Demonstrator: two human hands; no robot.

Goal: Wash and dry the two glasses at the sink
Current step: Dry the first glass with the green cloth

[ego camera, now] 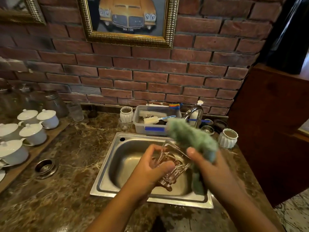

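Note:
My left hand (150, 166) grips a clear ribbed glass (168, 169) over the steel sink (107, 166), tilted with its mouth up and to the right. My right hand (210, 166) holds a green cloth (192, 136), blurred with motion, just right of the glass mouth. A strip of the cloth hangs down into the basin (198, 183). A second clear glass (76, 111) stands on the counter at the back left, by the wall.
A chrome tap (194, 114) rises behind the sink beside a plastic tub of brushes (150, 124). White ribbed jars (228, 138) flank them. White lidded cups (33, 133) sit on a wooden board at left. A round steel drain ring (45, 167) is set in the marble counter.

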